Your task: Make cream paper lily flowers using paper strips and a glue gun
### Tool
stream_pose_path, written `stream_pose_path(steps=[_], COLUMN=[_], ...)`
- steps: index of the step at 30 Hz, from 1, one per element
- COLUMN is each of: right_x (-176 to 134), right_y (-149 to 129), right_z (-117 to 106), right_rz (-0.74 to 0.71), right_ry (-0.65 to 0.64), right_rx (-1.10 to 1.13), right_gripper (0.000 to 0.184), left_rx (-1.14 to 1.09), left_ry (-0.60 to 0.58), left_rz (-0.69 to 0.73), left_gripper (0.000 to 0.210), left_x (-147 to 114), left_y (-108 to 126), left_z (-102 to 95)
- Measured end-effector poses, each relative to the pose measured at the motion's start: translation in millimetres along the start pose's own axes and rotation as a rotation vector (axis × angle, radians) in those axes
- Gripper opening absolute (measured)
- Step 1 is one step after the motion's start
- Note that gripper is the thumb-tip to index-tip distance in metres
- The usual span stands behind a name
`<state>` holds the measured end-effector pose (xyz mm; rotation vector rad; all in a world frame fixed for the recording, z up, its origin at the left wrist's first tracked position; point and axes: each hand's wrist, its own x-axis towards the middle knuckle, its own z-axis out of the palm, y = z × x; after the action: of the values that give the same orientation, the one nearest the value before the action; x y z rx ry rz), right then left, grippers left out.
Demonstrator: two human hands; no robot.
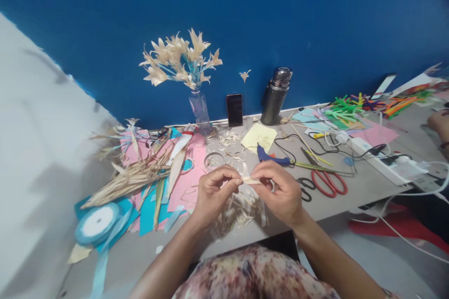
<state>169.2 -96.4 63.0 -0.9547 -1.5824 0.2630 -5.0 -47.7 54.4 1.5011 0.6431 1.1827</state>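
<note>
From the wearer's head, looking forward and down: two bare hands meet above the near side of a cluttered grey table. The left hand and right hand each pinch one end of a small, pale, husk-like strip between thumb and fingers. Beneath them lies a heap of pale scraps. Just beyond the right hand is a blue glue gun, beside a yellow paper sheet; red-handled scissors lie to its right. On the left are a bundle of dried husks and a spool of blue ribbon. At the back, by a blue wall, stand a clear bottle of cream flowers, a dark phone and a metal flask. At far right, another person's hand shows partly.
</note>
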Motion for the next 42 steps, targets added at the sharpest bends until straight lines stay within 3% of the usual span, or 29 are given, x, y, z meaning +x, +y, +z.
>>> stream_pose_path(steps=[3, 10, 19, 28, 37, 39, 42], right_x=[1, 2, 6, 5, -5, -8, -12], right_y=[0, -9, -16, -6, 2, 2, 1], right_z=[0, -1, -3, -8, -4, -3, -2], right_rz=[-0.028, 0.235, 0.152, 0.258, 0.418, 0.416, 0.298], right_ry=[-0.008, -0.065, -0.115, -0.179, -0.229, -0.168, -0.033], right_rx=[-0.026, 0.124, 0.175, 0.191, 0.229, 0.151, 0.018], right_gripper=[0.016, 0.007, 0.008, 0.01, 0.008, 0.004, 0.01], left_rx=[-0.059, -0.157, -0.101, 0.065, 0.294, 0.303, 0.255], left_ry=[0.004, -0.04, -0.103, -0.143, 0.05, 0.08, 0.1], left_rz=[-0.014, 0.002, 0.013, 0.072, 0.262, 0.273, 0.219], left_gripper=[0.013, 0.015, 0.014, 0.013, 0.017, 0.017, 0.014], left_x=[-1, -2, -2, -2, -4, -4, -5], left_y=[-2, -8, -6, -2, -3, -3, -2], left_z=[-2.5, -2.1, -1.4, -7.3, 4.6, 5.1, 5.0])
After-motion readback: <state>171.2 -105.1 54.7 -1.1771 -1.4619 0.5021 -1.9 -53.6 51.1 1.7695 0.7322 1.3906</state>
